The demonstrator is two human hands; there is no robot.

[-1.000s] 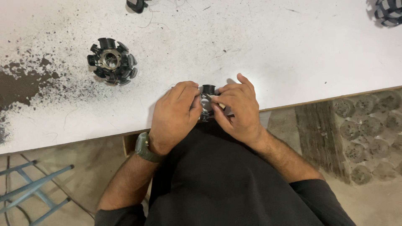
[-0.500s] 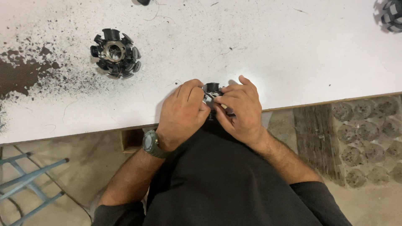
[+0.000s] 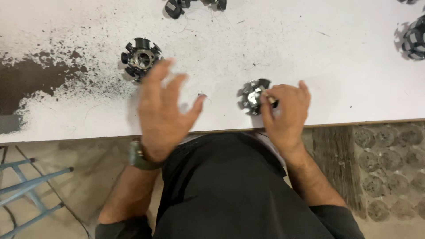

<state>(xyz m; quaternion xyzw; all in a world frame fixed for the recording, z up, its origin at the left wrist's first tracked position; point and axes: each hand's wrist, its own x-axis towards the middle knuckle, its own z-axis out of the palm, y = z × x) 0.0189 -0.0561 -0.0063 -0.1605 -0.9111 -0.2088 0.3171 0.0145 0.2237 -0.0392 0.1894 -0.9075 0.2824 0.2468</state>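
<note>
We see our right hand (image 3: 287, 113) at about 3 o'clock from the frame's middle, fingers curled and pinching a small dark round metal part (image 3: 253, 96) with radial teeth; the part sits on the white table (image 3: 310, 53) near its front edge, just at 9 o'clock of the fingers that grip it. Our left hand (image 3: 163, 113) hangs open at 9 o'clock of that part, fingers spread and blurred, holding nothing, a wristwatch (image 3: 139, 156) on its wrist. It is raised over the table edge, well apart from the gripped part.

A second toothed part (image 3: 141, 58), black with a pale hub, lies at 11 o'clock of the left hand, just beyond its fingertips; whether they touch we cannot tell. Dark grit and a brown stain (image 3: 26, 84) spread at 9 o'clock of that one. More such parts sit at the far edges: one at 2 o'clock (image 3: 414, 39), others at 12 o'clock (image 3: 177, 6), cut by the frame. A blue metal frame (image 3: 26, 186) stands at 8 o'clock on the floor.
</note>
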